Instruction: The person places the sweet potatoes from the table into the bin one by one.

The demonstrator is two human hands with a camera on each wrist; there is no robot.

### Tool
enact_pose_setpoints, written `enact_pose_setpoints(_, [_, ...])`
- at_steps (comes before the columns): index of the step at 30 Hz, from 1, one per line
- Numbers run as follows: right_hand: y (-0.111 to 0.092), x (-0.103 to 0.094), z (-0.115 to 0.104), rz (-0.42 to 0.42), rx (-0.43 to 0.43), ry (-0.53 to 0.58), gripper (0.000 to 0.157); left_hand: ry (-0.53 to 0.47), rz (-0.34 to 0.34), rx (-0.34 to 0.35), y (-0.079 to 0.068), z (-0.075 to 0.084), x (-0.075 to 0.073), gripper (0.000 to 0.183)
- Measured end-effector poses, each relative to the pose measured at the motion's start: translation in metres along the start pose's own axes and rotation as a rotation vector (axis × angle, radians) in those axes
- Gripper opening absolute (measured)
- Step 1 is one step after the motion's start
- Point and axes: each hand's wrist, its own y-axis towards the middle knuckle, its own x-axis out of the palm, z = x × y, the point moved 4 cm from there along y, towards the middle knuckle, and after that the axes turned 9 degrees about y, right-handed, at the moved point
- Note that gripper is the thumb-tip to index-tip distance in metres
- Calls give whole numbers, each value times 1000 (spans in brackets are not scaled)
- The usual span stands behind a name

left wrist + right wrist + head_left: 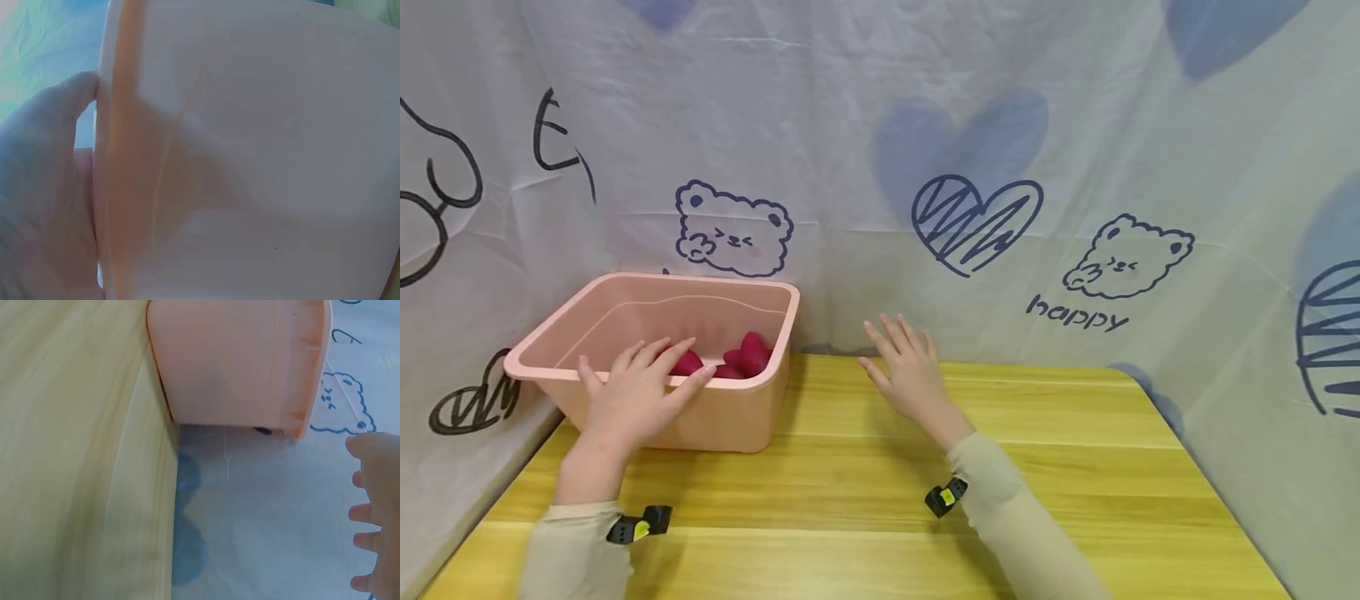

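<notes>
A pink plastic bin (722,421) stands at the table's back left with several dark pink rounded things (754,355) inside. My left hand (625,404) is at the bin's near rim, fingers spread and reaching over the opening, with nothing gripped. In the left wrist view the thumb side of that hand (47,187) lies right along the rim, beside the outer wall of the bin (269,144). To the right of the bin, my right hand (916,379) hovers above the table, fingers straight and apart, holding nothing. The left hand hides part of the bin's contents.
The yellow wood-grain table (850,500) reaches back to a pale curtain (850,125) printed with hearts and bears, which also runs along both sides. Each sleeve carries a dark wrist camera (946,497).
</notes>
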Motion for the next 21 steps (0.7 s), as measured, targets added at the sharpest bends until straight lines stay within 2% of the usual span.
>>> enact_pose_setpoints(7, [-14,-7,21,-8,43,7,57,-10,-2,3,-1,6,-7,78])
enact_pose_setpoints(21, [-39,-27,55,-3,117,-6,57,-43,95,75,-6,27,-17,52])
